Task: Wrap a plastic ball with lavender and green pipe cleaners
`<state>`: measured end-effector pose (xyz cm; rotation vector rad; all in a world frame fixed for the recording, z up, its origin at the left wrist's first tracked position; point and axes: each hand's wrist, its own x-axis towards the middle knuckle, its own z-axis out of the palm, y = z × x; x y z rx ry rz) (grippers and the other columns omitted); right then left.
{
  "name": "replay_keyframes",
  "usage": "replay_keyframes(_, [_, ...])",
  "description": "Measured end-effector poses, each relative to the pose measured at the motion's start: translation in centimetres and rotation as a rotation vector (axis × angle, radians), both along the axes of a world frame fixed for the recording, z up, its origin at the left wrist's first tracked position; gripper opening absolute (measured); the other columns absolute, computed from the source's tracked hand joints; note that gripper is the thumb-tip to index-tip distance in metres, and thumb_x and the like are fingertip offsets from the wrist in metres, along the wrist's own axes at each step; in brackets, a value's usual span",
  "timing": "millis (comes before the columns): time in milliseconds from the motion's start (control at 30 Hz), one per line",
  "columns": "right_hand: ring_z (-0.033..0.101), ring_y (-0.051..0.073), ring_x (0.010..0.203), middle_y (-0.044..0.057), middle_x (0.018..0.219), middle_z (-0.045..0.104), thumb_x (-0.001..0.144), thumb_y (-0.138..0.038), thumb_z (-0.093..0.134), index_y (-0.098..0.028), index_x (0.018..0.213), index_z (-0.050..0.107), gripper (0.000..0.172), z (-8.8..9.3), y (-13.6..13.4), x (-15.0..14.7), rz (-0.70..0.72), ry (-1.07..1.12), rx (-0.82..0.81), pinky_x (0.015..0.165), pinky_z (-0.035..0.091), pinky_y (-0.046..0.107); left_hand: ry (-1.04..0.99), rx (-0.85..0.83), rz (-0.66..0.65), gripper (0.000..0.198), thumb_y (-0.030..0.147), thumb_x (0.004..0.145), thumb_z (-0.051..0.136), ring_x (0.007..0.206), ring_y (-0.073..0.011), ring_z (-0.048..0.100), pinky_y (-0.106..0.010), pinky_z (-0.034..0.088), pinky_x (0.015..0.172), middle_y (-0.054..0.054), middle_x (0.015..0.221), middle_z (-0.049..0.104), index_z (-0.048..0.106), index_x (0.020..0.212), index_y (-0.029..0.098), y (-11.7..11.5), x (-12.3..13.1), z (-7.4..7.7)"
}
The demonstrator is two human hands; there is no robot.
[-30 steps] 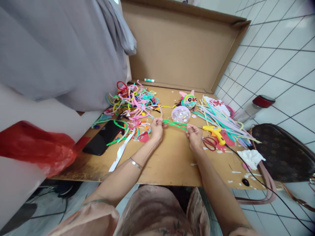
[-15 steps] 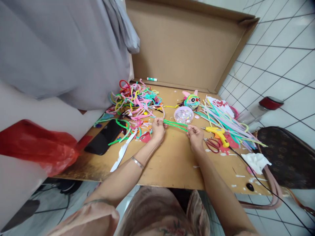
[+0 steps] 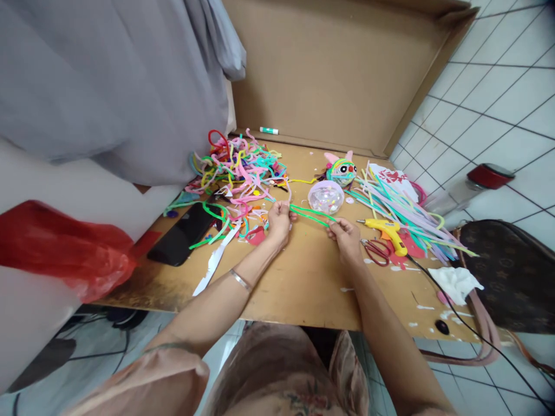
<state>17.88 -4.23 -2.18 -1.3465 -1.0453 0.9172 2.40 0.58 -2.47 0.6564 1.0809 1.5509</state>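
From here I can't read any words or numbers: the marking on the yellow glue gun point(image 3: 389, 231) is too small, the green-and-white tube point(image 3: 269, 130) blurs, and the brown bag point(image 3: 503, 271) shows only faint, repeating emblems.

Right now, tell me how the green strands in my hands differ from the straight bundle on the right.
The green strands are held between your left hand and right hand; the bundle lies loose on the table. The green strands are all bright green, while the bundle mixes lilac, teal and pale yellow. The green strands show just two lengths, the bundle many. Both are thin and long.
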Motion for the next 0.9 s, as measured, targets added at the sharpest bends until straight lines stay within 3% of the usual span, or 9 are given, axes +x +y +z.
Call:
replay_keyframes(67, [0.037,0.010,0.052,-0.005,0.049,0.046,0.062,-0.040,0.065,-0.020,0.056,0.060,0.022,0.2,-0.2,0.1,0.022,-0.041,0.021,0.053,0.026,0.025,0.001,-0.004,-0.011,0.023,0.016,0.091,0.053,0.045,-0.0053,0.047,-0.016,0.040,0.050,0.009,0.054,0.046,0.044,0.070,0.019,0.0,0.0,-0.1])
replay_keyframes(133, [0.041,0.012,0.056,-0.004,0.054,0.052,0.062,-0.036,0.062,-0.020,0.061,0.065,0.016,0.6,-0.5,0.2,0.026,-0.042,0.043,0.055,0.029,0.026,0.002,-0.004,-0.028,0.023,0.017,0.090,0.055,0.046,-0.0051,0.046,-0.015,0.040,0.050,0.009,0.054,0.045,0.044,0.070,0.019,0.1,-0.1,-0.2])
replay_keyframes(267, [0.058,0.017,0.070,0.001,0.072,0.068,0.063,-0.040,0.062,-0.021,0.080,0.072,0.027,1.1,-0.7,0.1,0.098,0.135,0.053,0.063,0.041,0.028,-0.011,-0.016,-0.129,0.024,0.021,0.089,0.058,0.046,-0.0058,0.046,-0.016,0.040,0.049,0.008,0.054,0.046,0.045,0.069,0.019,0.0,-0.2,0.0])
replay_keyframes(367, [0.058,0.016,0.061,0.003,0.069,0.068,0.067,-0.052,0.064,-0.020,0.082,0.069,0.036,1.3,-0.8,0.0,0.153,0.221,-0.039,0.057,0.041,0.028,-0.025,-0.026,-0.243,0.028,0.027,0.084,0.068,0.046,-0.0065,0.048,-0.017,0.040,0.049,0.007,0.053,0.047,0.046,0.068,0.018,-0.3,-0.2,0.2])
replay_keyframes(467, [0.058,0.015,0.061,0.002,0.072,0.070,0.065,-0.055,0.068,-0.020,0.079,0.069,0.038,1.2,-0.7,0.0,0.059,0.108,-0.057,0.056,0.040,0.027,-0.025,0.023,-0.331,0.033,0.035,0.079,0.074,0.047,-0.0058,0.048,-0.016,0.039,0.049,0.007,0.054,0.049,0.048,0.069,0.018,-0.6,-0.3,0.3])
replay_keyframes(633, [0.064,0.021,0.084,0.004,0.080,0.073,0.063,-0.054,0.072,-0.020,0.073,0.072,0.035,1.1,-0.6,0.0,0.000,0.028,0.020,0.077,0.049,0.032,0.045,0.109,-0.378,0.037,0.042,0.078,0.076,0.049,-0.0063,0.049,-0.017,0.039,0.050,0.006,0.055,0.052,0.050,0.069,0.017,-0.7,-0.3,-0.1])
replay_keyframes(900, [0.052,0.014,0.061,0.000,0.062,0.061,0.066,-0.059,0.071,-0.017,0.072,0.069,0.042,1.2,-1.2,-0.4,0.266,-0.119,-0.028,0.061,0.042,0.027,0.054,0.148,-0.473,0.033,0.041,0.075,0.078,0.053,-0.0078,0.056,-0.020,0.047,0.058,0.003,0.059,0.060,0.056,0.072,0.016,-1.2,0.2,-0.7])
